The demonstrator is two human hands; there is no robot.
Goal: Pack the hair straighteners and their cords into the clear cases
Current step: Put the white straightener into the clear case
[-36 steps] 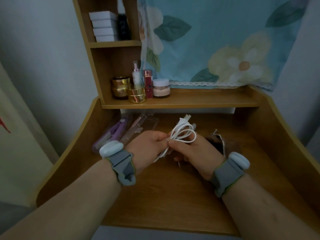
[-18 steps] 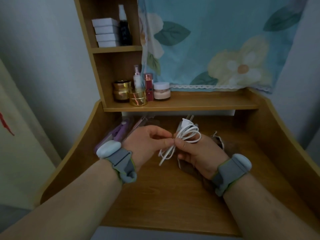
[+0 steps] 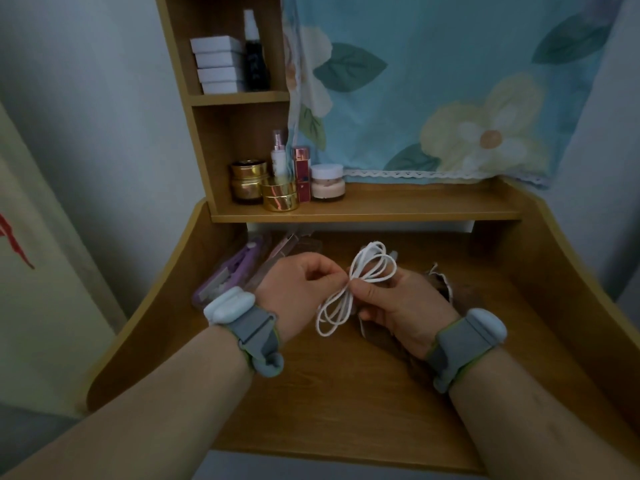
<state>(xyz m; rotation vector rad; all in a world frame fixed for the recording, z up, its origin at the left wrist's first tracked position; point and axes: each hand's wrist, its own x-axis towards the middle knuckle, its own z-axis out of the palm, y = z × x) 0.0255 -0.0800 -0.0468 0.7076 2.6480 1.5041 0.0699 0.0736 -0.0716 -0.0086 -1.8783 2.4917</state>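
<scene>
Both forearms come in from the bottom corners and angle toward each other over the wooden desk (image 3: 346, 393), bare skin, each wrist wrapped in a grey strap with a pale blue-white pod on top. The left hand (image 3: 294, 292) sits knuckles-up, fingers curled, thumb and forefinger pinching the middle of the coiled white cord (image 3: 349, 289). The right hand (image 3: 398, 303) faces it, thumb on top, pinching that same spot from the other side, the remaining fingers curled underneath. Fingertips of both hands nearly touch.
</scene>
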